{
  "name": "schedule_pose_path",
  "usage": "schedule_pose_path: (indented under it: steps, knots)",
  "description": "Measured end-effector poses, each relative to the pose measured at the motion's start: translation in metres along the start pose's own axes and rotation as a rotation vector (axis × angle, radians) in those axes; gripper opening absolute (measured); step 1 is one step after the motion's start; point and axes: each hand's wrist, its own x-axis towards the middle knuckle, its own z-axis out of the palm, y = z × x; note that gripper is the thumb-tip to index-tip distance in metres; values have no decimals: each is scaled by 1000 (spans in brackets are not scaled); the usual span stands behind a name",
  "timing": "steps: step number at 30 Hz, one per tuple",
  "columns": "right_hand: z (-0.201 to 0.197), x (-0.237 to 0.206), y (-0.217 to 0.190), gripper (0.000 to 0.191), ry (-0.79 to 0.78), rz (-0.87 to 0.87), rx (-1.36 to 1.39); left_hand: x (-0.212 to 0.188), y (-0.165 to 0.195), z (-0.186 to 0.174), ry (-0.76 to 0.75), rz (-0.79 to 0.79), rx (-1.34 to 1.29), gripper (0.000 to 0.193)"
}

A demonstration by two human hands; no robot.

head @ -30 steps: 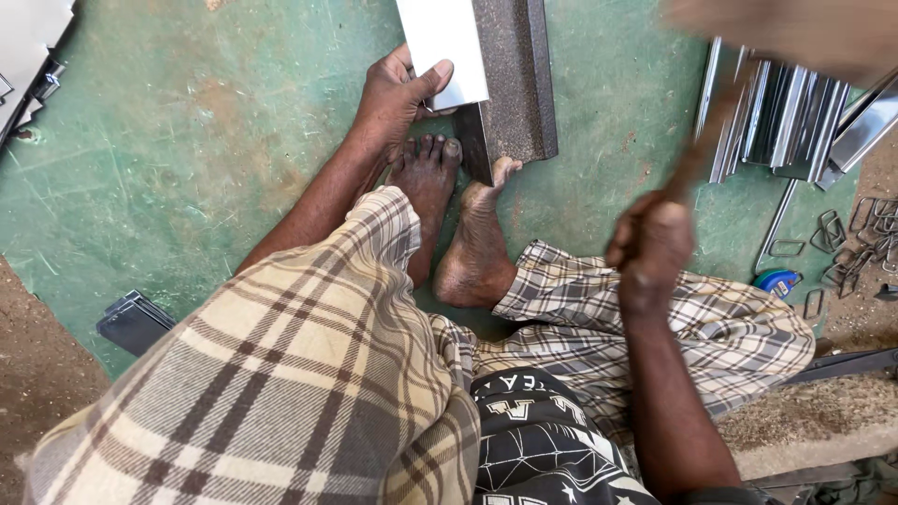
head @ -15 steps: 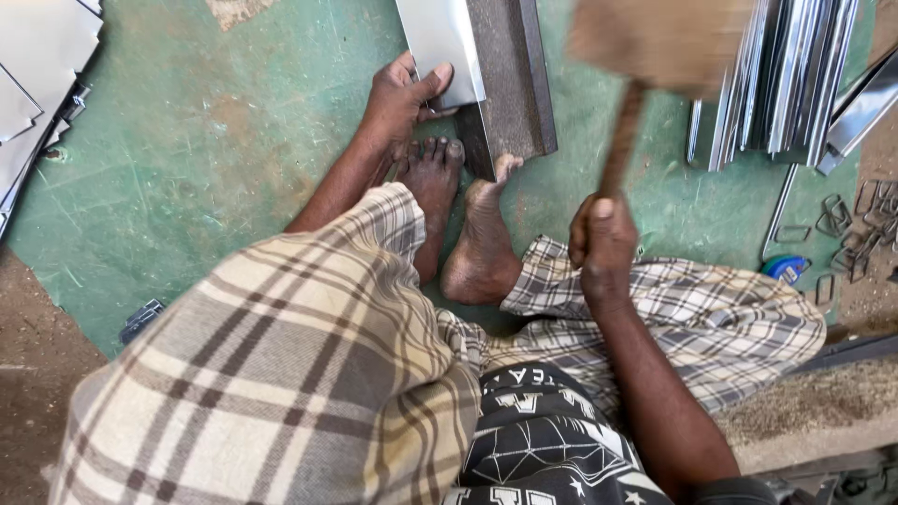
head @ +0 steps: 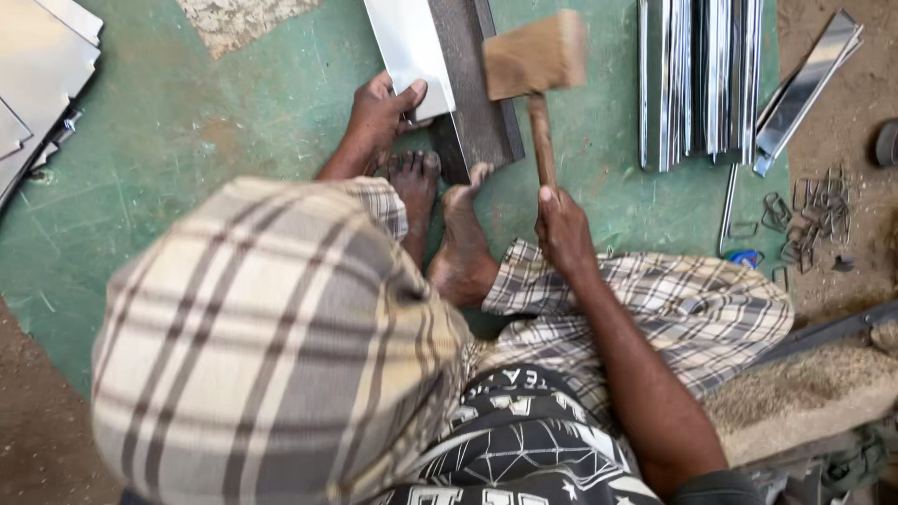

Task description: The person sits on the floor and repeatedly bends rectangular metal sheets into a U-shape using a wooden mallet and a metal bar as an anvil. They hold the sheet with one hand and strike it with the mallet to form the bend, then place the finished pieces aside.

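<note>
I sit on a green floor (head: 187, 140) with both bare feet against a dark steel bar (head: 477, 103). A shiny metal sheet strip (head: 407, 47) lies along the bar's left side. My left hand (head: 379, 112) presses the strip's near end down, thumb on top. My right hand (head: 561, 229) grips the handle of a wooden mallet (head: 535, 56). The mallet's block head hangs over the bar, just right of the strip.
Several folded metal strips (head: 697, 79) lie in a row at the upper right, one more (head: 809, 70) slanted beside them. Small wire clips (head: 809, 201) are scattered on the right. Flat metal sheets (head: 33, 84) are stacked at the upper left. A sandy ledge (head: 814, 383) runs at the lower right.
The mallet has swung from high on the right down and leftward over the bar. My right hand moved left with it. My left hand stays on the strip.
</note>
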Motion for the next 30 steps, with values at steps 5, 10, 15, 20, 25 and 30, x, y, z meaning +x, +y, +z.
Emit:
schedule_pose_path:
  steps: [5, 10, 15, 20, 25, 30]
  knots:
    - [-22, 16, -21, 49, -92, 82, -279, -16, 19, 14, -83, 43, -24, 39]
    - [-36, 37, -52, 50, -128, 220, -320, -54, 9, 37, -52, 19, -11, 41]
    - [-31, 41, -59, 50, -108, 141, -367, -88, -25, 45, -103, 33, -131, 41]
    - [-20, 40, -42, 58, -18, -61, -527, -82, -41, 37, -113, 55, -176, 41]
    - [-16, 43, -21, 57, -10, -82, -485, -53, -21, 29, -88, 125, -152, 42]
    - [-3, 45, 2, 53, 12, -107, -426, 22, 41, 15, 190, 161, -10, 35]
